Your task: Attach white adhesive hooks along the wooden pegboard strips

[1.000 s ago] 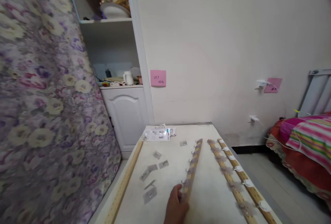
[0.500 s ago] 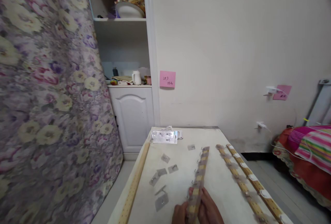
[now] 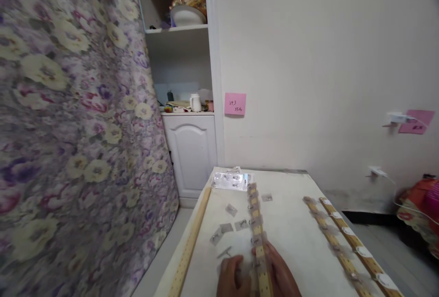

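Note:
A long perforated wooden strip (image 3: 256,224) with clear hook pads stuck along it lies lengthwise on the white table (image 3: 295,237). My right hand (image 3: 281,274) grips its near end from the right side, fingers curled on it. My left hand (image 3: 231,276) rests just left of the strip, fingers bent over a clear hook pad; what it holds is blurred. Loose clear adhesive hooks (image 3: 228,230) lie scattered left of the strip.
Two more perforated strips (image 3: 346,246) with pads lie along the table's right side, another bare strip (image 3: 190,246) along its left edge. A hook package (image 3: 230,180) sits at the far end. A floral mattress (image 3: 68,128) stands at left, a white cupboard (image 3: 192,151) behind.
The strip has swung from slanting right to lying nearly straight, further left over the loose hooks. Both hands now sit at its near end. The camera view has turned left.

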Available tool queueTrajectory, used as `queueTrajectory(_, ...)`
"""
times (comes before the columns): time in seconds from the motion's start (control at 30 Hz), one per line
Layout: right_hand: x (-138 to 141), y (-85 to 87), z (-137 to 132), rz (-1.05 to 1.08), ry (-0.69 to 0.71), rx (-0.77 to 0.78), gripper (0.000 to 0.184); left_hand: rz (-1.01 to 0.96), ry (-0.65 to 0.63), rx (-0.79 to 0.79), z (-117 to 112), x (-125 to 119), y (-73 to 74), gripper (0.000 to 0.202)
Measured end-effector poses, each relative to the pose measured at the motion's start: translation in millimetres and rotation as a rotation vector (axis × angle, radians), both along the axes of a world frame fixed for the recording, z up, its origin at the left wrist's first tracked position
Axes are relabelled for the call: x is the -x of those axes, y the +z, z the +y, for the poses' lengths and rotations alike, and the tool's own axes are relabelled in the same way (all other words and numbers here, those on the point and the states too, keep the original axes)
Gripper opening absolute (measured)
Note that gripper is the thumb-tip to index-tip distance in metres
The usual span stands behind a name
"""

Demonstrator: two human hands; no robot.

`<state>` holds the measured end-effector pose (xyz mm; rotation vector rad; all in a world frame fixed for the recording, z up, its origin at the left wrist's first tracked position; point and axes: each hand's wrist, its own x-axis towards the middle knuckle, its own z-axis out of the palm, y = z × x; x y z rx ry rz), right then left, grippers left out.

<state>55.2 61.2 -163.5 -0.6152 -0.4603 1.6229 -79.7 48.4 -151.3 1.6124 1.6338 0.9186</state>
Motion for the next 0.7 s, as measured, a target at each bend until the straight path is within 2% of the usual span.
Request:
queueTrajectory(0.13,-4,6.4,-2,-0.100,-0.041,-0.043,0.043,0.099,-0.037,-0.077,7,5,7.0,0.061)
queueTrajectory(0.3,-10,-3.1,0,-0.157,-0.089,-0.070,0.046,0.199,-0.059,-0.075,2,-17,18.0,0.044)
queueTrajectory(0.47,-12,-13.5,5,-0.095,-0.046,0.001,0.055,0.238,-0.161,-0.044,-5,-47,21.8,0.048)
queueTrajectory(0.6,-11,-14.8,8,-0.058,-0.057,0.016,0.054,0.199,-0.167,-0.143,-3,-50,20.4,0.032)
queueTrajectory(0.7,-10,-13.1,9,-0.057,-0.102,0.024,0.053,0.192,-0.174,-0.144,3,-48,19.5,0.031)
